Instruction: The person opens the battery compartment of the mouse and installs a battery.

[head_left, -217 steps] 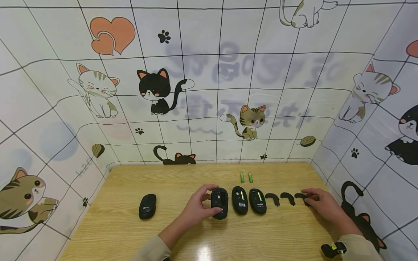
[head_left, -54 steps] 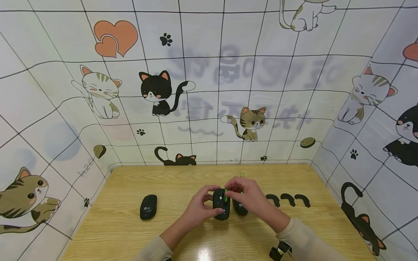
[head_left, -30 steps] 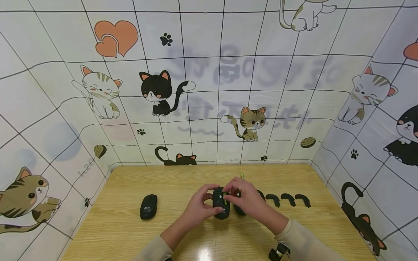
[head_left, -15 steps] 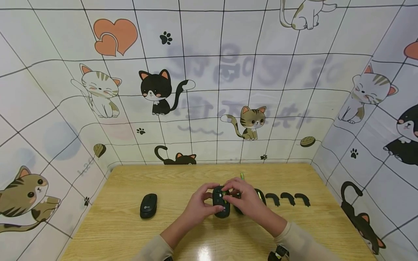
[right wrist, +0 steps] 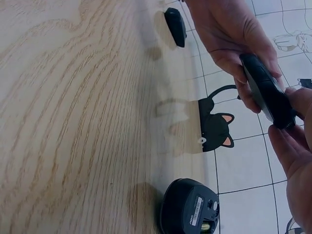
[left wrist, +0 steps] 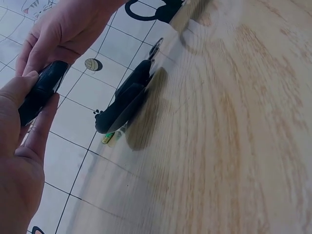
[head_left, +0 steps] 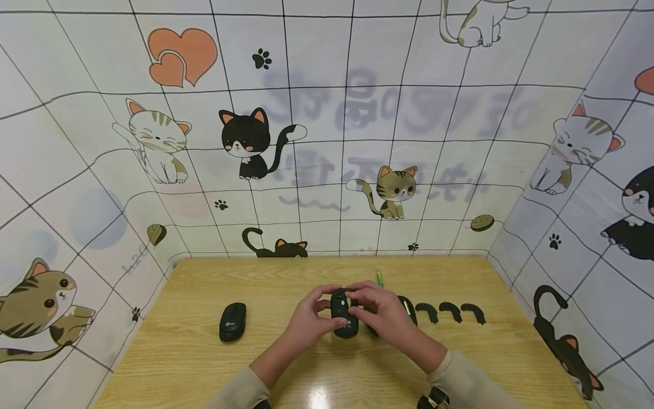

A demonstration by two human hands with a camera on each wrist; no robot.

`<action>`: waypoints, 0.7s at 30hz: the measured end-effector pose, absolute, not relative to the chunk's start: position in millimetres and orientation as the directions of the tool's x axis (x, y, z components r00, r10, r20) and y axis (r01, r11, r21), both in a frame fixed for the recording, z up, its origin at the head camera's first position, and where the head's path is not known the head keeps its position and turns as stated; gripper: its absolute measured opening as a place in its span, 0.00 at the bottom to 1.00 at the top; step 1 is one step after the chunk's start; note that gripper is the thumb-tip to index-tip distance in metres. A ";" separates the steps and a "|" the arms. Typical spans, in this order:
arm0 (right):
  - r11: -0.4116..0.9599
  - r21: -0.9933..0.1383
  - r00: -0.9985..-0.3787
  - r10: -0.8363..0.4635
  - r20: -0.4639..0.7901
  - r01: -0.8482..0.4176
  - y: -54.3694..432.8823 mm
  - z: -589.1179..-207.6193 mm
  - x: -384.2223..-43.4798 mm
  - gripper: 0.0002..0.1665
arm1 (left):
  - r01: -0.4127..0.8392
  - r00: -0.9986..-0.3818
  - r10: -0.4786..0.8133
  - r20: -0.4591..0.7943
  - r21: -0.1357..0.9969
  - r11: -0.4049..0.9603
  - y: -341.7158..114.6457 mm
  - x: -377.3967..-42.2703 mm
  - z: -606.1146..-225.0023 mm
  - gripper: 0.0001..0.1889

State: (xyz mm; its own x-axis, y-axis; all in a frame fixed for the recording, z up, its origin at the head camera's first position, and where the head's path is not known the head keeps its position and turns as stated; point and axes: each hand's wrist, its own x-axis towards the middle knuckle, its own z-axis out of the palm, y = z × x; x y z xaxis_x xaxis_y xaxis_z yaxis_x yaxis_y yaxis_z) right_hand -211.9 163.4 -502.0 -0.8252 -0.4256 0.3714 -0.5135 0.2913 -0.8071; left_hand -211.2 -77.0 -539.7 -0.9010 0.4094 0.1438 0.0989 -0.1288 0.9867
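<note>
Upside down and raised off the table, a black computer mouse (head_left: 340,319) is gripped by my left hand (head_left: 308,319), thumb at the near end and fingers at the far end. My right hand (head_left: 390,313) pinches a green battery (head_left: 349,303) at the mouse's battery slot; its fingers cover part of the battery. In both wrist views the held mouse (left wrist: 41,92) shows edge-on between the hands. Behind the right hand, one overturned mouse is mostly hidden. Another overturned mouse (head_left: 407,308) shows a battery in its slot.
One loose green battery (head_left: 380,278) lies behind the mice. To the right is a row of curved black battery covers (head_left: 450,312). A black mouse (head_left: 233,322) sits upright on the left of the wooden table (head_left: 286,375). A cat-printed sheet surrounds the table.
My right hand has left the covers on the right and brought one of the two loose batteries to the mouse. The left hand keeps its grip; the mouse has risen slightly.
</note>
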 end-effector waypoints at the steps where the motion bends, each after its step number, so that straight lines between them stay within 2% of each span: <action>1: 0.302 -0.799 -0.826 -0.416 0.380 -0.520 162.9 -502.0 -212.0 0.14 | 0.101 -0.900 0.409 0.147 0.986 -0.130 -76.7 -211.3 -539.5 0.39; 8: 0.295 -0.832 -0.862 -0.357 0.361 -0.471 160.2 -501.9 -211.1 0.07 | 0.114 -0.893 0.423 0.152 0.987 -0.114 -74.6 -211.8 -537.7 0.40; 12: 0.265 -0.855 -0.873 -0.342 0.348 -0.445 159.5 -500.9 -209.8 0.07 | 0.107 -0.894 0.423 0.145 0.988 -0.111 -73.5 -211.3 -536.8 0.39; 21: 0.303 -0.852 -0.883 -0.345 0.319 -0.427 162.9 -496.7 -209.8 0.09 | 0.117 -0.891 0.428 0.152 0.987 -0.106 -71.5 -212.5 -536.4 0.39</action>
State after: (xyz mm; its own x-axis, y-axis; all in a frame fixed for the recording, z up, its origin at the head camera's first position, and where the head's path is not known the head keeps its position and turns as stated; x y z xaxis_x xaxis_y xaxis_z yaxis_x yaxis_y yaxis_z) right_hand -209.8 162.9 -496.7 -0.8825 -0.3451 0.3195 -0.4270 0.3034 -0.8518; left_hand -212.5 -71.5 -536.4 -0.8908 0.4283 0.1516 0.1171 -0.1060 0.9875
